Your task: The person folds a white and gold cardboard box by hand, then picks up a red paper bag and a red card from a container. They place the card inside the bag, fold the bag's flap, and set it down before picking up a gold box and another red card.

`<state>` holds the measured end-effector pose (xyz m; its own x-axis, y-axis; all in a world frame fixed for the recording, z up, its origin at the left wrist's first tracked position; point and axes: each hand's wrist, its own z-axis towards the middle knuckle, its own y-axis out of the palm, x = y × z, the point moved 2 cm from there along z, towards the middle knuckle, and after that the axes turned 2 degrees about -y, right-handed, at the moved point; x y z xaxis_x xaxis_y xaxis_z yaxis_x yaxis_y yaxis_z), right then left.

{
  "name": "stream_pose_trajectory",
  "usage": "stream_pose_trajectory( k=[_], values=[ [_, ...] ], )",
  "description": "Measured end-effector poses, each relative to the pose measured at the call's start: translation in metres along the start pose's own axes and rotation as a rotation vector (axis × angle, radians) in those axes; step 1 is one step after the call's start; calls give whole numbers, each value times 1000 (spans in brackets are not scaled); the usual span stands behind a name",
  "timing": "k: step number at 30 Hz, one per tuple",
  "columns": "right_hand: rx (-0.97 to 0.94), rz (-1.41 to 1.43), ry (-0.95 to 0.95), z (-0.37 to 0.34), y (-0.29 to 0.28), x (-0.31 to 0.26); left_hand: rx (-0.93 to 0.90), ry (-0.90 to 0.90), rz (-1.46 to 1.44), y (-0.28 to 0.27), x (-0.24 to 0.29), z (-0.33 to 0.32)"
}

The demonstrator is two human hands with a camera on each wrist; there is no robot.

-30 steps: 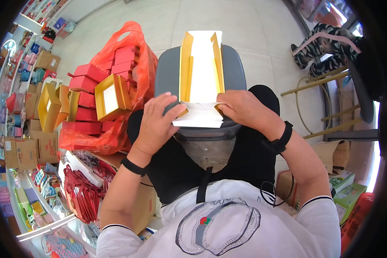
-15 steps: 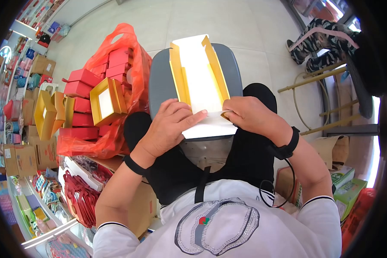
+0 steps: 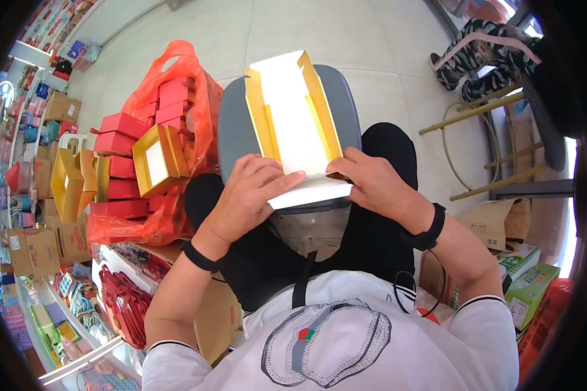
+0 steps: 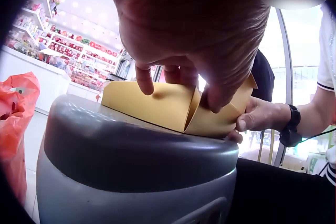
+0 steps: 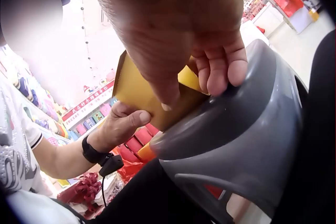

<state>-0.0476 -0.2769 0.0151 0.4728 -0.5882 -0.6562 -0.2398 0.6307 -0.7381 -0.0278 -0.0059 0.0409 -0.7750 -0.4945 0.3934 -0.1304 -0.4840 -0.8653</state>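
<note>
Person: one seated figure in a white shirt (image 3: pixel 241 355) and black trousers (image 3: pixel 392 153), with two black wristbands (image 3: pixel 430 233), one per wrist.
Left hand: the left hand (image 3: pixel 244 189) pinches the near left corner of a box between thumb and bent fingers, the thumb lying along the near fold.
Right hand: the right hand (image 3: pixel 377 181) pinches the near right corner, thumb against the gold outside.
Box in hand: one gold-and-white box (image 3: pixel 292 124), two long side walls raised, lies lengthwise on a stool; its one white end flap slants over the near edge, and its far end shows past the far edge.
Stool: one grey stool (image 3: pixel 346 111), between the sitter's two knees.
Off the stool's left edge: one orange-red plastic bag (image 3: pixel 207 137) packed with at least eight red boxes (image 3: pixel 127 189); at least two gold boxes (image 3: pixel 171 156) sit tilted at the pile, one on top.
Beyond the bag: at least three brown cartons (image 3: pixel 32 253) before crowded shelves (image 3: pixel 10 156).
Off the far right corner: one other person's camouflage trousers (image 3: pixel 473 49), beside several gold-coloured bars (image 3: pixel 469 117), well apart from the stool.
</note>
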Motion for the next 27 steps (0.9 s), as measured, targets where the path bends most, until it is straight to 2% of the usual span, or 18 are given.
stream_pose_trajectory(
  k=[7,13,16,22,25,27],
  values=[
    [64,54,52,4,-1,1,6,-25,-68,3,-6,6],
    [30,99,111,13,-3,4,12,-143,-230,15,-18,7],
    [60,104,107,15,-2,4,97,-169,-295,20,-20,7],
    [56,39,199,18,0,1,232,-486,-387,28,-9,8],
    [33,58,296,21,-6,-7,245,-506,-330,28,-5,11],
    [60,61,317,20,-8,-12,282,-420,-253,26,-2,13]
  ],
)
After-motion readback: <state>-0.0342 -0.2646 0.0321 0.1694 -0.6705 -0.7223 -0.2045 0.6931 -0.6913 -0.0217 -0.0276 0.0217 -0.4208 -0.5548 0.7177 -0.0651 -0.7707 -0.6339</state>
